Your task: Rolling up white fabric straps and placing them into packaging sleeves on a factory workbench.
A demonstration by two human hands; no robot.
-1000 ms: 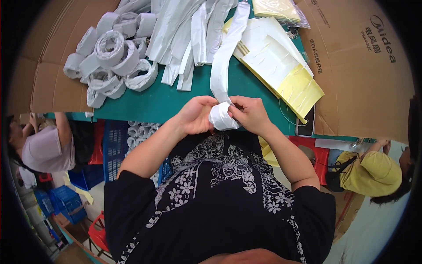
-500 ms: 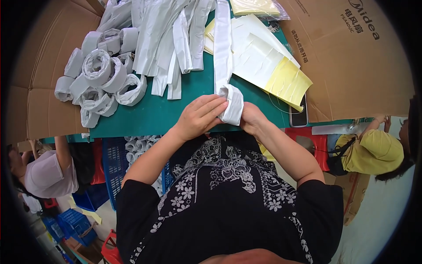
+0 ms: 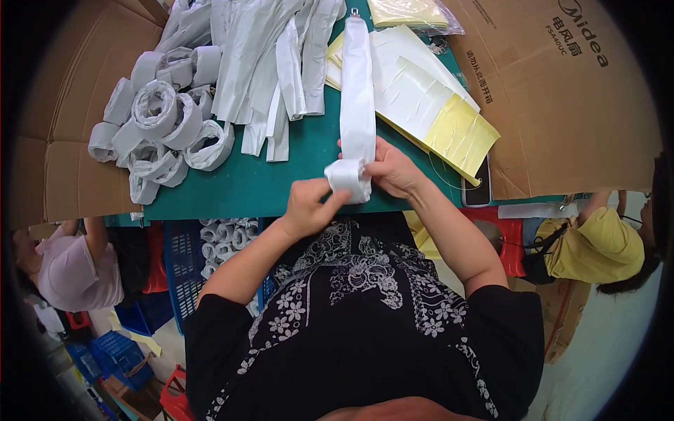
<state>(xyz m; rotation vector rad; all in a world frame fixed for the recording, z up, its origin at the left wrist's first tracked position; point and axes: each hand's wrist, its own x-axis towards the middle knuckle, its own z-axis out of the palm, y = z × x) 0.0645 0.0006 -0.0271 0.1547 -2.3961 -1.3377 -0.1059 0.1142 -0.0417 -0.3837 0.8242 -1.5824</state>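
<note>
A long white fabric strip [image 3: 357, 91] lies stretched away from me across the green table [image 3: 246, 184]. Its near end is wound into a small roll [image 3: 348, 179]. My left hand [image 3: 309, 205] pinches that roll from the near side. My right hand [image 3: 392, 168] grips the roll and the strip from the right. Both hands are at the table's front edge.
A heap of rolled white strips [image 3: 160, 128] sits at the left, loose flat strips [image 3: 270, 63] lie behind. White and yellow sheets [image 3: 428, 105] and a phone [image 3: 479, 189] lie at the right, beside cardboard [image 3: 562, 98]. A blue crate [image 3: 184, 266] with rolls stands below; other people sit on both sides.
The strip now lies straighter along the table. My hands have shifted slightly forward and apart, my left hand now at the near side of the roll.
</note>
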